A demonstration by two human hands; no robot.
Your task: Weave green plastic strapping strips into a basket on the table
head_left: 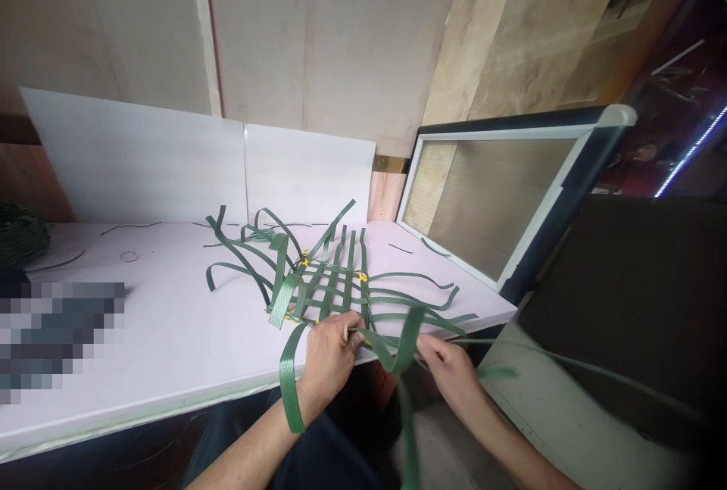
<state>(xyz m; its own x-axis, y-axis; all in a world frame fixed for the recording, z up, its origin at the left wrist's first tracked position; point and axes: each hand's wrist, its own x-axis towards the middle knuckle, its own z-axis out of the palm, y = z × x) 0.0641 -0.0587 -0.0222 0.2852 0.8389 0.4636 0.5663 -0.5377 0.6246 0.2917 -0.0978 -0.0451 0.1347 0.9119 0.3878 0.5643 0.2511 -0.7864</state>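
Note:
Flat green plastic strips form an open woven grid [335, 285] near the table's front edge, their loose ends sticking out on several sides. Yellow ties [363, 276] mark some of its corners. My left hand [332, 350] is closed at the near edge of the grid, pinching the base of a green strip there. One strip [288, 384] loops over my left wrist. To the right, past the table edge, my right hand [451, 369] is closed on a green strip [410, 338] that curls up between the hands; part of it is blurred. Fingertips of both hands are partly hidden.
The grid lies on a pale table [170, 308]. White boards [307, 172] lean along the wall, and a dark-and-white frame [500, 195] stands at the right. A green coil [23, 236] sits far left, beside a pixelated object [62, 338]. Thin offcuts lie behind the grid.

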